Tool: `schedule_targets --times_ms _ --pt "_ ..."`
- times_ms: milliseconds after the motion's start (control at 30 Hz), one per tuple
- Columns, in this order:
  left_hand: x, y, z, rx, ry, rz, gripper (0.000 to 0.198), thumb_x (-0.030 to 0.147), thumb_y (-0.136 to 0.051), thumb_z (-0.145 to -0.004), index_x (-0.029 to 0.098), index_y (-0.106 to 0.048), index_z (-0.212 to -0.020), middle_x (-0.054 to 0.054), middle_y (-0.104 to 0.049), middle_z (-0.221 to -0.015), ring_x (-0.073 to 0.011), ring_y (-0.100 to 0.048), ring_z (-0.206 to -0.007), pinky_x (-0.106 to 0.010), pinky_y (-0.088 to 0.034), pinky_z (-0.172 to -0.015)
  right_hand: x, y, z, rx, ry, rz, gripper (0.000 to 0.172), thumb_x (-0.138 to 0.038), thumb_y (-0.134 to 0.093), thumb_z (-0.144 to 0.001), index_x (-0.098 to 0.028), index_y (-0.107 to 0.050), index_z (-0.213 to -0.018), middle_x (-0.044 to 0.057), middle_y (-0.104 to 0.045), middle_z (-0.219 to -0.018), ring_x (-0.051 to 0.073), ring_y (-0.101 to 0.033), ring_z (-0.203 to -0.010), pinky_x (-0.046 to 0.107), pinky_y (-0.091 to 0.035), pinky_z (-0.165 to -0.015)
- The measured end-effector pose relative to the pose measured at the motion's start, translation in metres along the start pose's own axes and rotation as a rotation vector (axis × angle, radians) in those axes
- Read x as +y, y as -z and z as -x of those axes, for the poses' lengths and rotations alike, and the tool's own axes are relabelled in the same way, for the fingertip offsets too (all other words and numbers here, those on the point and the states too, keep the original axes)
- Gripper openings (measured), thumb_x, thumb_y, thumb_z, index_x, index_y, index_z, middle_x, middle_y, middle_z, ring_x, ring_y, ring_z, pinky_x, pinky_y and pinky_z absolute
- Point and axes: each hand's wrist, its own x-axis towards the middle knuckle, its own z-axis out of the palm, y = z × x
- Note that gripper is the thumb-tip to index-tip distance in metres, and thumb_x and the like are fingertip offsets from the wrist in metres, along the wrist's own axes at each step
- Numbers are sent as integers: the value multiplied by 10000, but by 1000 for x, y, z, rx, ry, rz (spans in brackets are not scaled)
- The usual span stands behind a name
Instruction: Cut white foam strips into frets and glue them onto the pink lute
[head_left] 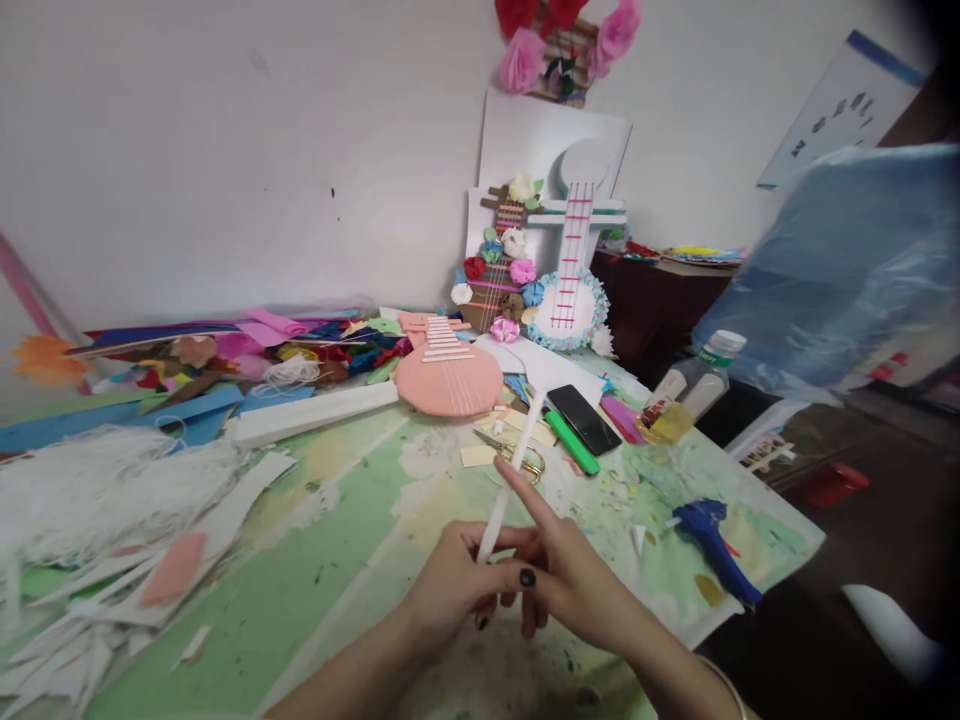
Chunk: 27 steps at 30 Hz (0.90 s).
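A narrow white strip (510, 485) stands slanted between my two hands above the table. My left hand (461, 580) is closed round its lower end. Beside it, my right hand (559, 570) has the index finger stretched along the strip, while its thumb and other fingers are bent together at the lower end, touching my left hand. Just beyond lie gold-handled scissors (529, 462), a green cutter (574, 440) and a black phone (583, 418). A pink paper instrument (450, 382) rests farther back.
Paper scraps (82, 640) and white shreds (97, 490) cover the left side. A blue glue gun (716, 550) lies at the right edge, with a bottle (694, 385) behind it. Decorated instruments (570, 305) lean against the wall.
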Motion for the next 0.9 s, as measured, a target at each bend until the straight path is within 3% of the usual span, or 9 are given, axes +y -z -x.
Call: schedule_targets --times_ms 100,233,367,433,467,567,667,767,900 --pt "5 11 6 197 -26 -20 229 319 -714 -637 100 -716 -702 -76 -652 -668 -60 -431 -381 -193 -244 -346 -7 -2 -15 51 17 15 999 -86 -515 -707 -339 125 -1432 -51 -652 -683 105 -591 -421 180 -458 -380" --pt "15 32 16 446 -36 -132 232 330 -725 -609 112 -730 -690 -62 -647 -611 -32 -330 -344 -196 -236 -349 -10 -3 -39 120 101 113 1005 -187 -643 -689 -296 3 -1452 -71 -619 -587 116 -579 -411 189 -454 -384" --pt "22 57 28 582 3 -126 205 277 -779 -509 114 -673 -576 22 -498 -410 -23 -279 -344 -179 -183 -366 -6 19 -82 221 188 112 548 -235 -531 -790 -217 -393 -1321 -54 -602 -572 107 -572 -412 199 -453 -419" --pt "27 69 34 632 -7 -131 233 274 -795 -472 117 -636 -535 42 -446 -376 -25 -273 -349 -176 -171 -371 -2 39 -115 449 90 93 309 -162 -471 -813 -171 -561 -1108 -26 -613 -643 93 -599 -500 203 -480 -515" --pt "30 74 37 659 -17 -145 244 283 -796 -469 120 -629 -541 40 -459 -386 -26 -272 -351 -176 -167 -372 0 50 -133 509 39 86 302 -143 -461 -824 -165 -546 -1113 -8 -628 -719 93 -611 -549 214 -492 -557" --pt "39 90 47 716 -38 -253 245 331 -749 -539 140 -657 -663 -19 -617 -539 -36 -283 -345 -187 -183 -371 6 74 -181 557 -108 69 330 -194 -571 -825 -138 -520 -1146 66 -631 -948 146 -633 -745 302 -519 -674" --pt "52 103 55 721 -75 -494 183 290 -662 -608 188 -678 -759 -68 -708 -706 -126 -506 -447 -224 -341 -448 8 81 -209 521 -192 16 330 -319 -541 -878 -153 -527 -1163 86 -566 -1149 197 -588 -960 403 -508 -799" --pt "70 101 59 681 -122 -842 87 211 -619 -610 227 -675 -675 -52 -711 -697 -231 -644 -691 -288 -429 -643 9 76 -221 505 -166 -21 333 -325 -533 -883 -161 -524 -1172 82 -558 -1167 201 -580 -981 411 -502 -815" --pt "95 64 54 619 -147 -1215 56 212 -676 -597 235 -639 -563 -56 -654 -582 -268 -617 -628 -306 -377 -580 7 69 -224 548 -1 -16 335 -326 -538 -879 -154 -528 -1167 85 -559 -1165 205 -580 -981 408 -502 -815"
